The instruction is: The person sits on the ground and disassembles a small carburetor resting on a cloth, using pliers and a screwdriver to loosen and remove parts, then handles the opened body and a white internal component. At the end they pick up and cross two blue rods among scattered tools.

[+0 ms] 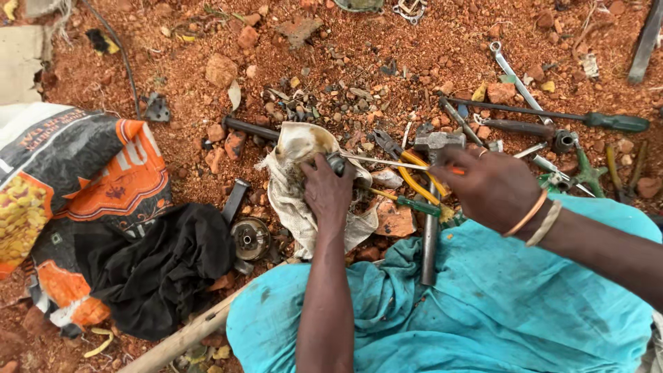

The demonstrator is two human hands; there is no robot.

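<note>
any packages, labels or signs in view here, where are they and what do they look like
Printed sack: lies crumpled on the red ground at the left, orange, black and white with a yellow grain picture, part under a black cloth.
Plain flat piece: top left edge, beige, maybe cardboard; no print visible.
No signs or screens.

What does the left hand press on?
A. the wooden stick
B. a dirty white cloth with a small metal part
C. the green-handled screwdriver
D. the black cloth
B: the left hand rests on the dirty white cloth and grips a small metal part there; the black cloth lies apart.
</note>
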